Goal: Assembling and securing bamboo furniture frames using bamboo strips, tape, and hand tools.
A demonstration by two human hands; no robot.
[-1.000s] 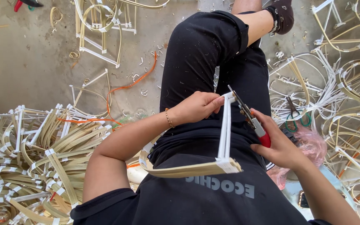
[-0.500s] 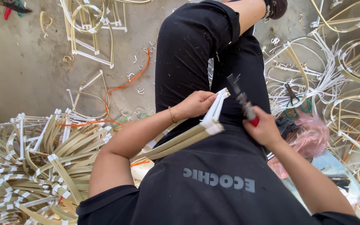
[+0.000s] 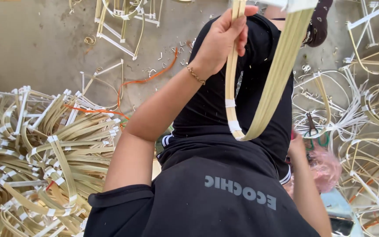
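Note:
My left hand [image 3: 221, 38] is raised high in front of me, closed around one side of a bent bamboo-strip frame [image 3: 278, 74]. The frame hangs down as a narrow V with white tape wraps near its lower tip and a taped corner at the top edge of the view. My right hand [image 3: 296, 147] is low at my right side, next to a pink bag [image 3: 326, 169]. It is partly hidden by my black shirt, so I cannot tell whether it holds anything. A small tool with dark handles [image 3: 312, 128] lies just beyond it among the loops.
A big pile of curved bamboo strips with white tape [image 3: 44, 153] fills the left. Bamboo and white loops [image 3: 367, 115] cover the floor on the right. An orange cord [image 3: 148, 78] and taped frames [image 3: 119, 26] lie on the concrete ahead. My black-trousered leg stretches forward.
My left hand has lifted the frame from my lap up to the top of the view. My right hand has dropped to my right side, and the red-handled cutters are no longer seen in it.

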